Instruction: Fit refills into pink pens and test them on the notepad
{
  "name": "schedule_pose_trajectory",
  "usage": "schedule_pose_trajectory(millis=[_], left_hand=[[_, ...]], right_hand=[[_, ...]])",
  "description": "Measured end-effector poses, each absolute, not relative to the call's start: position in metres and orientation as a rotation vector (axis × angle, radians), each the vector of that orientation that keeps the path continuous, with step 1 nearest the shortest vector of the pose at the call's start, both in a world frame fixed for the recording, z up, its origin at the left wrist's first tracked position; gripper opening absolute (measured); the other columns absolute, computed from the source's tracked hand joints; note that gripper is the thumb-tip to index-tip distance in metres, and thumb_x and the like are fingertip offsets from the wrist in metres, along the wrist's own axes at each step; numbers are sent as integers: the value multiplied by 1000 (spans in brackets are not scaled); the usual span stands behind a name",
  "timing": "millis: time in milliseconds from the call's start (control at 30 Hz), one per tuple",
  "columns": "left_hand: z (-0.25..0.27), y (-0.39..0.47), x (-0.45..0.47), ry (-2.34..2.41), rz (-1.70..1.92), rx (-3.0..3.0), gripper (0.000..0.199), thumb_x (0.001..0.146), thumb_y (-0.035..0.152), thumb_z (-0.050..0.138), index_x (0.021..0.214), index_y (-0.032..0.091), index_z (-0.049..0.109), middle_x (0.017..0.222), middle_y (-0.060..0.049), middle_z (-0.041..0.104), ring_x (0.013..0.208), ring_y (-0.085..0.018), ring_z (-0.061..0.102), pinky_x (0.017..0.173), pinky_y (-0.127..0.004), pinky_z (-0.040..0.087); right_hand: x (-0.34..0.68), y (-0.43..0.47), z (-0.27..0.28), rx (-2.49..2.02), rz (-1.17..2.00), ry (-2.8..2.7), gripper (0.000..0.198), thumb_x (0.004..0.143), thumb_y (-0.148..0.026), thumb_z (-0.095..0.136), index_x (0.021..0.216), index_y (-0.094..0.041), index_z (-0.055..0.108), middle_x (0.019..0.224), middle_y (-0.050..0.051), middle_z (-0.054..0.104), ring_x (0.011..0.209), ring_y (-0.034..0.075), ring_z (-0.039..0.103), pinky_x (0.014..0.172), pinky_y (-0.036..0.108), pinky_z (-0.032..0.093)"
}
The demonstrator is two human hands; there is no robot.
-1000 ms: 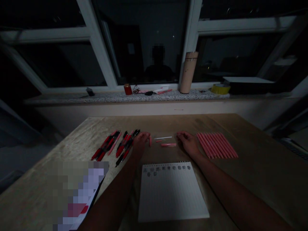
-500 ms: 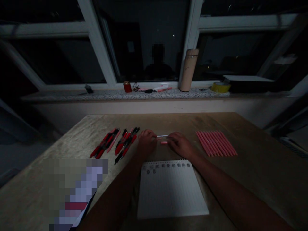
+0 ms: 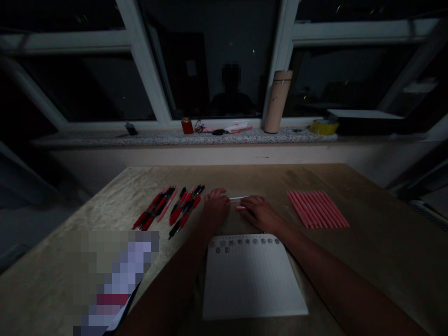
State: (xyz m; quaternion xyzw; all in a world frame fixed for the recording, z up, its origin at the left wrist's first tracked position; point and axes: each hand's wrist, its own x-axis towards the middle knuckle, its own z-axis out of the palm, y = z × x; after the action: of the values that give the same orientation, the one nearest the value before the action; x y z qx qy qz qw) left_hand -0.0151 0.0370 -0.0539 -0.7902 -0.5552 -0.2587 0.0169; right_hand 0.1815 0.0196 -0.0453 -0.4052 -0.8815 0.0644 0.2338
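Head view: dark windows [image 3: 212, 51] stand at twelve o'clock, beyond the brown surface [image 3: 367, 270]. A lined notebook [image 3: 254, 284] lies at six o'clock (its top-edge marks [image 3: 255, 241] are too small to read), pink pens [image 3: 317, 210] at three. The right hand [image 3: 261, 213] and left hand [image 3: 216, 208] have curled fingers; whether either pinches anything, I cannot tell. Between them is a white rod [image 3: 235, 199], with a pink tube [image 3: 240, 207] at the right hand's nine o'clock.

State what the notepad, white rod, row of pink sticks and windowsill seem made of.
Notepad: matte paper, judging by the flat, ruled page.
White rod: probably plastic, smooth; slim and evenly pale, but too small to be sure.
Row of pink sticks: likely plastic with a faint sheen, from pale streaks along their lengths.
Windowsill: seemingly stone, speckled grey; gloss unclear.
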Motion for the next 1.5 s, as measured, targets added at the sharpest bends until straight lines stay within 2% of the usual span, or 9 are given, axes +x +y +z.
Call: schedule_pose_trajectory(millis=[1000, 1500], left_hand=[[-57, 39, -16, -1687, -689, -2472, 14, 85, 24, 52, 82, 20, 65, 114, -8, 57, 108, -24, 46, 88, -41, 33], [-51, 37, -12, -1636, -807, -2574, 12, 87, 24, 50, 89, 19, 61, 105, -6, 59, 102, -21, 48, 88, -38, 31]], right_hand=[[182, 21, -49, -1081, 190, -2389, 34, 93, -40, 41, 109, -21, 64, 109, 9, 64, 104, 21, 53, 90, 38, 35], [181, 21, -47, -1036, 210, -2376, 31, 92, -37, 44, 109, -22, 64, 110, 9, 63, 105, 21, 54, 92, 38, 37]])
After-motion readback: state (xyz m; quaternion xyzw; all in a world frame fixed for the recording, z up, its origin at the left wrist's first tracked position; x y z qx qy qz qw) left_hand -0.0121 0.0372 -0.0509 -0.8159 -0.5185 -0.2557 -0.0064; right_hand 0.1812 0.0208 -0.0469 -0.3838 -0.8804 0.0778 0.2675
